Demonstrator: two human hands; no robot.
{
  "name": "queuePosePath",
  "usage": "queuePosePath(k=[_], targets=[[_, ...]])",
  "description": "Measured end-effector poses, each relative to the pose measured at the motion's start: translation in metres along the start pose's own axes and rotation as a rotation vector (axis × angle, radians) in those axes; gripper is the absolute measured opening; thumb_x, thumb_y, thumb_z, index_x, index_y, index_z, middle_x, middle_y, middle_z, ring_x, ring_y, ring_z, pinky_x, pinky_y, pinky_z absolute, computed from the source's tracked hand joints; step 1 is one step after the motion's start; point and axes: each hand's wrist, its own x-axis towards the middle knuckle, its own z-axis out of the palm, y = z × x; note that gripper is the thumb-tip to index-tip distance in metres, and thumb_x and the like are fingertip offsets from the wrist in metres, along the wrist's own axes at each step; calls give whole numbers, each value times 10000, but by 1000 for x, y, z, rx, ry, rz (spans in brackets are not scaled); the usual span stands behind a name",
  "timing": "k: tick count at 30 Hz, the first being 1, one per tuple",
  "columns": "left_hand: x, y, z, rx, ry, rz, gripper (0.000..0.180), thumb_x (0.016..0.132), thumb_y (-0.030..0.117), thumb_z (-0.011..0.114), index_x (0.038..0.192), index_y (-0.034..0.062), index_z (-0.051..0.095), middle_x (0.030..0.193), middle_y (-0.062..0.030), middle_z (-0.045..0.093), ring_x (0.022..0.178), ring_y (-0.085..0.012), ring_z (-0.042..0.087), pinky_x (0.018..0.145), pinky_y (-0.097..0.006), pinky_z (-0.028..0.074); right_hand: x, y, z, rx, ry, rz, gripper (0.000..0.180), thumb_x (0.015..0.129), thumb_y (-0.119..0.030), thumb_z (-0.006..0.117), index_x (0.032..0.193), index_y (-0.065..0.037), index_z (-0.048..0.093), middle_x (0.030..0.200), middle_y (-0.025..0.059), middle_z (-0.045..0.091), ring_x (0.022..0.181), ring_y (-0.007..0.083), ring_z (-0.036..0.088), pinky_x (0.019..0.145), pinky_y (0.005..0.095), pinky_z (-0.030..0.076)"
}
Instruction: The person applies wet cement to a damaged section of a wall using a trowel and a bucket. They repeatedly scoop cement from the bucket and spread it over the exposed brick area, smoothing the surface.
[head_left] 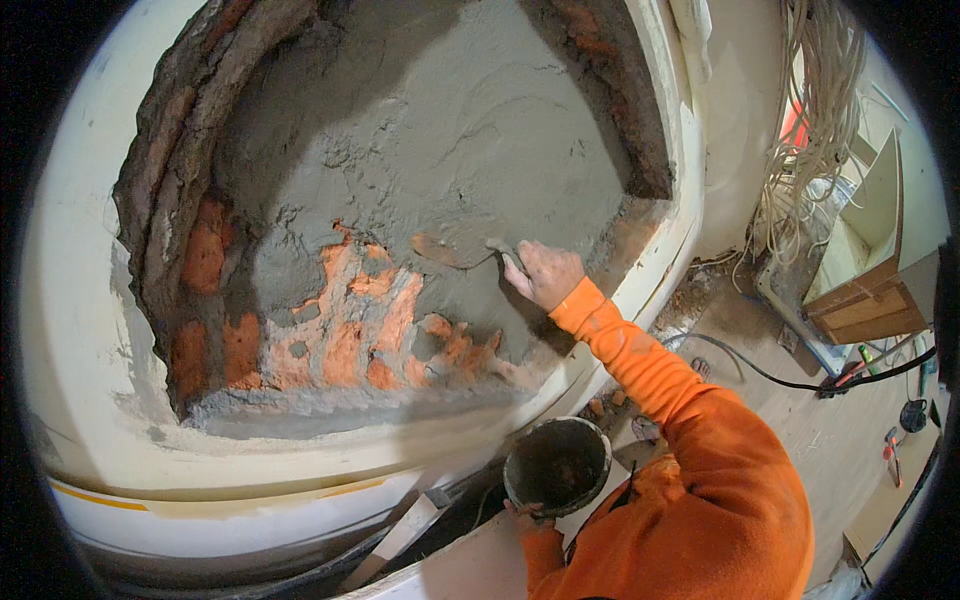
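My right hand [546, 272], in an orange sleeve, is closed around the handle of a trowel [452, 250]. The smeared blade lies flat against wet grey mortar [400, 180] spread over a wall recess. Just below and left of the blade, bare orange brick [342, 345] shows through patches of mortar. Down by my body, my left hand [523, 517] grips the side of a dark round bucket [558, 465]; some of its fingers are hidden. The bucket's inside is dark, and its contents are hard to make out.
Broken plaster edges [150, 220] frame the recess on the left, with a pale ledge [640, 330] at the right. Bundled cables [815, 110] hang at upper right above an open cabinet [865, 250]. A black hose [750, 365] crosses the floor. A wooden strip [400, 540] leans below.
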Motion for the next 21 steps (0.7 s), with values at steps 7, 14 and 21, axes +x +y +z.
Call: queuePosePath(k=[7,14,21], targets=[[13,-13,12,-625,26,-200,476,730,2,636,1182,56,498,1239,-201,539,1126,-337,522,1017,-417,399,10,12,-5,-26,154,102,263,814,-292,683,756,-87,530,613,84,545,509,274,584,438,383,459],[21,-22,26,-884,40,-305,498,736,1,625,1211,56,483,1250,-205,534,1131,-341,522,1008,-426,408,32,33,-3,-25,42,118,276,833,-310,667,879,-47,597,715,130,628,563,294,618,467,390,477],[19,-31,35,-1014,55,-387,521,743,0,615,1240,56,468,1262,-210,529,1135,-346,522,999,-434,418,-4,74,45,118,238,665,475,882,-344,587,1129,62,592,844,275,647,713,423,626,679,471,501]])
